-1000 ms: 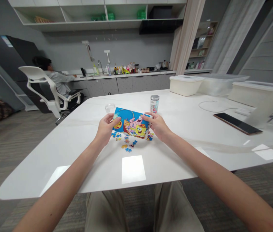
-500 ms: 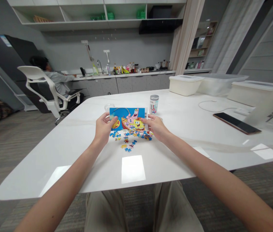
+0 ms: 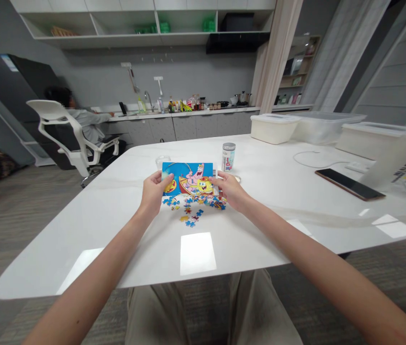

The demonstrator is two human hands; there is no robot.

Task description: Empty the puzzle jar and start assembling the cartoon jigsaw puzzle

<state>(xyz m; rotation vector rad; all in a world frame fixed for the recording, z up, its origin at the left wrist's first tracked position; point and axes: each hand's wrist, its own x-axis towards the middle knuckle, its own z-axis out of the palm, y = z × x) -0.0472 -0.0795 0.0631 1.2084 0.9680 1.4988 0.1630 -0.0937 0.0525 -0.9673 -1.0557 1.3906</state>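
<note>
Khaki trousers [image 3: 157, 314], bare forearms, bare hands [image 3: 154, 193]

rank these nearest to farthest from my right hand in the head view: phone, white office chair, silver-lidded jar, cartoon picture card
1. Cartoon picture card: gripped by the right hand, to its left
2. Silver-lidded jar: upright, just beyond
3. Phone: lying flat, off right
4. White office chair: far left, in the background

The head view looks from the wearer's head, forward and down across the table [image 3: 95, 211], with the lap [image 3: 159, 316] close at six o'clock, the card [image 3: 187, 179] at arm's reach near the middle, and the counter [image 3: 210, 113] well beyond toward twelve.
</note>
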